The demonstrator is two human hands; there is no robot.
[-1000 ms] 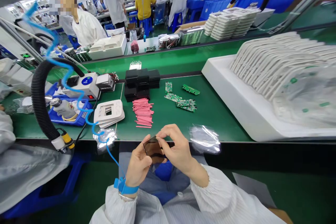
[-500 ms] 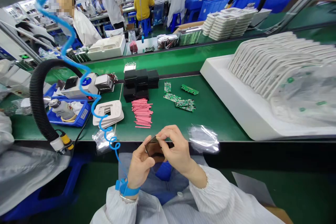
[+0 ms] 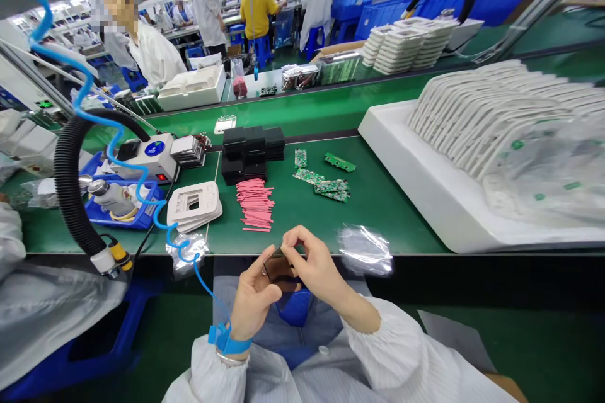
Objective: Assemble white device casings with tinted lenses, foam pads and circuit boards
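Dark Glossy Panel (image 3: 280,268), Two Hands, Green Bench (image 3: 378,208)

Left hand (image 3: 254,302): grips the panel's side, at the bench's near edge. Right hand (image 3: 316,267): fingertips close on its upper edge. On the smooth bench: thin pink strips (image 3: 255,204), heaped; shiny black blocks (image 3: 246,156), stacked; circuit boards (image 3: 333,187), loose; white foam tray (image 3: 401,173) of curved frames (image 3: 472,113), ranked. Beyond: seated worker in yellow (image 3: 256,12), blue bins (image 3: 352,3).

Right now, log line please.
left hand: holding dark panel | right hand: at its upper edge | bench: pink strips, black stacks, green boards
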